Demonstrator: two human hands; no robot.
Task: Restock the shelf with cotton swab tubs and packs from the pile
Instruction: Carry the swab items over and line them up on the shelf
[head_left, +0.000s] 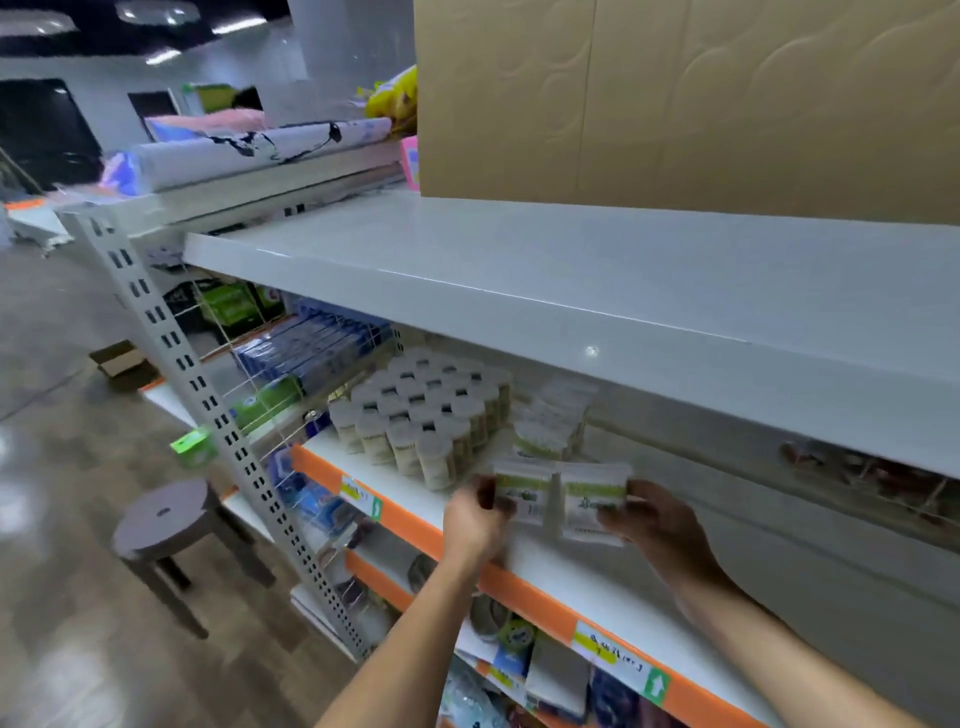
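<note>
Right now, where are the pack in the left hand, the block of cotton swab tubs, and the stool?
left-hand pack (522, 491), head view, on its printed front.
cotton swab tubs (423, 410), head view, on a lid mid-block.
stool (163, 514), head view, on its round seat.

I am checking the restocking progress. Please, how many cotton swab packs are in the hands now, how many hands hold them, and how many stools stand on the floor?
Cotton swab packs held: 2 (left pack, right pack)
Hands holding them: 2 (left hand, right hand)
Stools: 1 (stool)
Total: 5
</note>
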